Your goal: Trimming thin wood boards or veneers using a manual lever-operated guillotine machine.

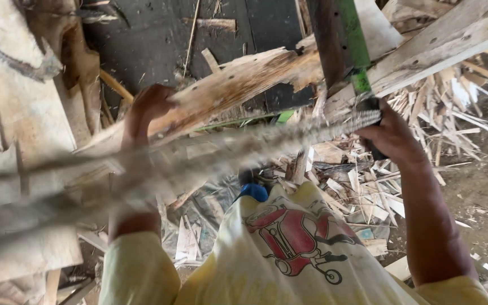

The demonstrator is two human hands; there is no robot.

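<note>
Overhead, left hand (149, 107) grip clamped on splintered plank (238, 85), right hand (391, 135) grip clamped on saw handle (373, 127) beside it.

I see a pale, splintered wooden slab (238, 85) lying tilted, rising from lower left to upper right, its surface rough with dark holes. A blurred, serrated saw blade (227, 149) crosses just below it, near-horizontal.

Dirt floor (481, 192) below the right grip (393, 135), strewn with pale wood scraps (362, 186) and splinters.
</note>
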